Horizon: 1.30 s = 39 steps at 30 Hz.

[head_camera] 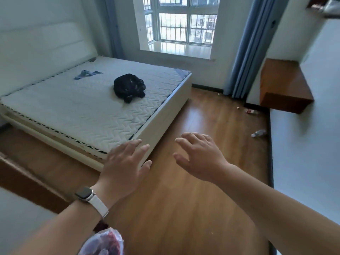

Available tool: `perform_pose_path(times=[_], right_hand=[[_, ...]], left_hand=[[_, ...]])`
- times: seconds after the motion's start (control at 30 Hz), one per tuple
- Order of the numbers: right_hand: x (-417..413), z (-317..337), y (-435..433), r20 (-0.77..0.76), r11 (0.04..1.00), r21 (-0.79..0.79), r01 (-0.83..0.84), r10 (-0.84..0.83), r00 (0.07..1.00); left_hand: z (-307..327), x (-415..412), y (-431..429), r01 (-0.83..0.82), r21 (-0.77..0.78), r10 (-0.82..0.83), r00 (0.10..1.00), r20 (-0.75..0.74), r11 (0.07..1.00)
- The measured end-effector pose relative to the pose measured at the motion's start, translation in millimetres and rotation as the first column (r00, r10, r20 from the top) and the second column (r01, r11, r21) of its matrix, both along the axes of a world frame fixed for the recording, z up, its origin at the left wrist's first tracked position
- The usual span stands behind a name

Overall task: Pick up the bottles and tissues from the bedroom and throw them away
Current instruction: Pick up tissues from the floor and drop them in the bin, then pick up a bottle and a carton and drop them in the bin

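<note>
Both hands are stretched out in front over the wooden floor [184,208], palms down. The left hand [125,162], with a watch [85,194] on its wrist, has its fingers [145,147] straight and spread, holding nothing; it shows in front of the near corner of the bed [165,115]. The right hand [198,157] is likewise empty, its fingers loosely spread.

A clear bottle [259,133] lies on its side on the floor near the right wall, well apart from the hands. Farther back, under the wooden wall unit [283,87], lies a second bottle with a red label [251,111], and just beside it a small pale scrap [238,107], perhaps a tissue, too small to be sure.

On the bare mattress sit a black bundle of cloth [128,87] and a blue rag [87,74]. A barred window [184,24] and a blue curtain [242,52] stand behind. A thin plastic bag [104,242] shows at the bottom edge, below the left forearm
</note>
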State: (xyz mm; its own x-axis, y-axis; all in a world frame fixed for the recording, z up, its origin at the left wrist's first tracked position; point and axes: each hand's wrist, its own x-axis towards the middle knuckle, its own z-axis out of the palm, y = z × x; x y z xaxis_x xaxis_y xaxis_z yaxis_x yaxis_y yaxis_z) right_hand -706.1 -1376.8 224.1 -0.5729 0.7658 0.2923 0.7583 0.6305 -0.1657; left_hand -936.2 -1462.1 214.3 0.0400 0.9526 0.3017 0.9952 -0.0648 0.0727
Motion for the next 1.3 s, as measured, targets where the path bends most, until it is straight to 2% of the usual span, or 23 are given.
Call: perform_pose_path(times=[0.23, 0.53, 0.83, 1.03, 1.3], right_hand=[[57.4, 2.7, 31.0, 0.016, 0.984, -0.065, 0.166, -0.165, 0.986], [105.4, -13.8, 103.2, 0.105, 0.923, -0.097, 0.372, -0.362, 0.926], [62.7, -14.5, 230.5, 0.198, 0.894, -0.112, 0.434, -0.407, 0.892], [43.4, -5.4, 308.4, 0.165, 0.873, -0.103, 0.477, -0.457, 0.874], [58.0, -21.3, 400.1, 0.155, 0.835, -0.141, 0.532, -0.512, 0.845]], left_hand=[[4.7, 40.1, 73.2, 0.157, -0.007, -0.157, 0.988, 0.004, 0.988], [-23.7, 75.3, 196.2, 0.368, 0.015, -0.369, 0.927, 0.063, 0.93], [-35.2, 37.8, 352.0, 0.424, 0.003, -0.421, 0.897, 0.135, 0.906], [-31.7, 18.4, 440.7, 0.462, -0.006, -0.458, 0.88, 0.127, 0.887], [-38.7, 37.5, 539.8, 0.507, -0.04, -0.5, 0.858, 0.116, 0.861]])
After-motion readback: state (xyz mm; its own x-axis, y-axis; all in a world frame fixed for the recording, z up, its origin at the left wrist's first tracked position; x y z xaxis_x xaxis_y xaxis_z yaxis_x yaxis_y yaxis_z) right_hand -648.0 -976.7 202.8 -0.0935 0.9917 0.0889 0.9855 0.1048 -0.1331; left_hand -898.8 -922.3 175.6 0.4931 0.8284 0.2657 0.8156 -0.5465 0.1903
